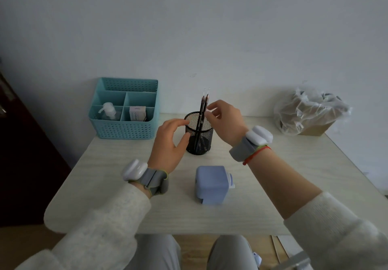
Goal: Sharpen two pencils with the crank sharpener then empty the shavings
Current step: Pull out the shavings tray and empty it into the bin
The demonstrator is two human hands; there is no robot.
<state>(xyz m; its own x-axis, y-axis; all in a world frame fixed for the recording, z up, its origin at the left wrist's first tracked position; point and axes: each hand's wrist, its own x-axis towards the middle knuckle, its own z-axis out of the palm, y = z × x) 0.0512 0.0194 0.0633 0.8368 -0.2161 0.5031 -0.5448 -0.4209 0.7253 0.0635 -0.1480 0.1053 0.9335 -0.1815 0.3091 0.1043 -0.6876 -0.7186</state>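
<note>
Two dark pencils (203, 110) stand upright in a black mesh cup (199, 136) at the middle of the table, tips up with clear caps. My left hand (170, 143) curls around the cup's left side, thumb and fingers touching it. My right hand (225, 118) hovers at the cup's upper right, fingertips right beside the pencils; whether they pinch one I cannot tell. A pale blue crank sharpener (212, 184) sits on the table in front of the cup, its white crank at the right side.
A teal divided basket (126, 129) with a pump bottle (109, 111) and a small box (137, 113) stands at the back left. A bin lined with a clear plastic bag (308, 112) stands at the back right. The wooden table (273, 196) ends near my knees.
</note>
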